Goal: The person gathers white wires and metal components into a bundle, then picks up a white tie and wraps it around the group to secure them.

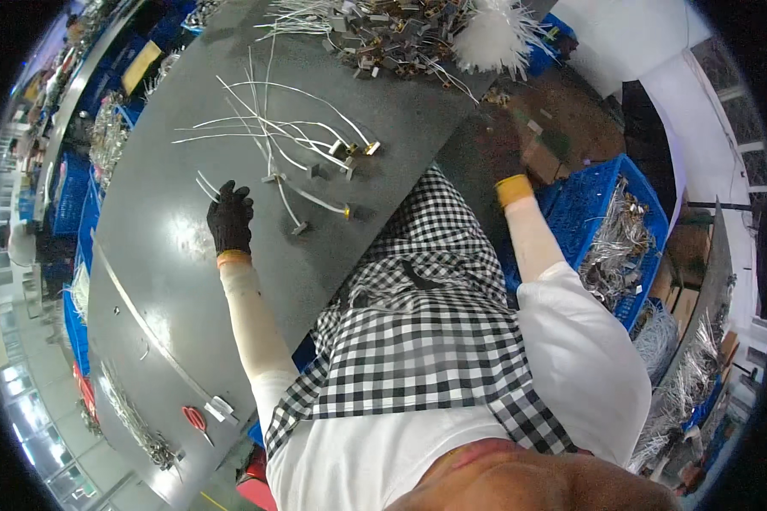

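Red scissors lie at the near tabletop edge. The gloved left hand rests flat, fingers spread, gripping nothing, just beside white wires. The right hand is hidden behind the checked apron; its grip cannot be told. A blue crate sits right.

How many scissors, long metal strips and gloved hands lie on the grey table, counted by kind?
Red-handled scissors: 1
Long metal strip: 1
Left hand, black-gloved: 1
Total: 3
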{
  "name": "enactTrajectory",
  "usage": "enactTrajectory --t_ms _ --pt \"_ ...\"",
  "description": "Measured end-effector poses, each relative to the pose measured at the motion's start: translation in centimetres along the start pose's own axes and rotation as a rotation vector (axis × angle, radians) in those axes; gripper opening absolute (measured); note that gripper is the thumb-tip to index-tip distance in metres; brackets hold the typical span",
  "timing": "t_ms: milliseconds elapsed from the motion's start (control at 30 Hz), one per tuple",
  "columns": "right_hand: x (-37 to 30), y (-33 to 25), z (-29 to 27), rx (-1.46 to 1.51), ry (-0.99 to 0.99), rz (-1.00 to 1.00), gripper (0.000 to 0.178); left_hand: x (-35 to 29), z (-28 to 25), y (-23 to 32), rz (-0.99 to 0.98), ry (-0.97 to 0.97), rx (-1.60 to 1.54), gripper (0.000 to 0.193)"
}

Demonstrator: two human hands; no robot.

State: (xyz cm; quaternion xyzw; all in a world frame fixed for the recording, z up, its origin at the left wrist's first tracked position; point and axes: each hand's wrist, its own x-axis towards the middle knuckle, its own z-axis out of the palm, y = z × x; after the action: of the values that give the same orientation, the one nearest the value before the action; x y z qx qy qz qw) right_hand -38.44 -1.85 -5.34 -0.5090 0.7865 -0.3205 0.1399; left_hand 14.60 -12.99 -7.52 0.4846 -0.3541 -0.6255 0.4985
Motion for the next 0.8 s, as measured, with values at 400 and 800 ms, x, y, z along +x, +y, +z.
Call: enactTrajectory --t_ms 400,800 --pt "0.4 10.1 -4.9 -0.200 -0.243 -0.044 0.042 -6.2 19.1 -0.1 0.782 -0.354 1.238 0.034" --pt "-20.9 20.1 -16.4 0.052 -0.690 0.160 0.021 -4.2 27.2 -9.0 -0.240 -0.494 -0.321 0.037"
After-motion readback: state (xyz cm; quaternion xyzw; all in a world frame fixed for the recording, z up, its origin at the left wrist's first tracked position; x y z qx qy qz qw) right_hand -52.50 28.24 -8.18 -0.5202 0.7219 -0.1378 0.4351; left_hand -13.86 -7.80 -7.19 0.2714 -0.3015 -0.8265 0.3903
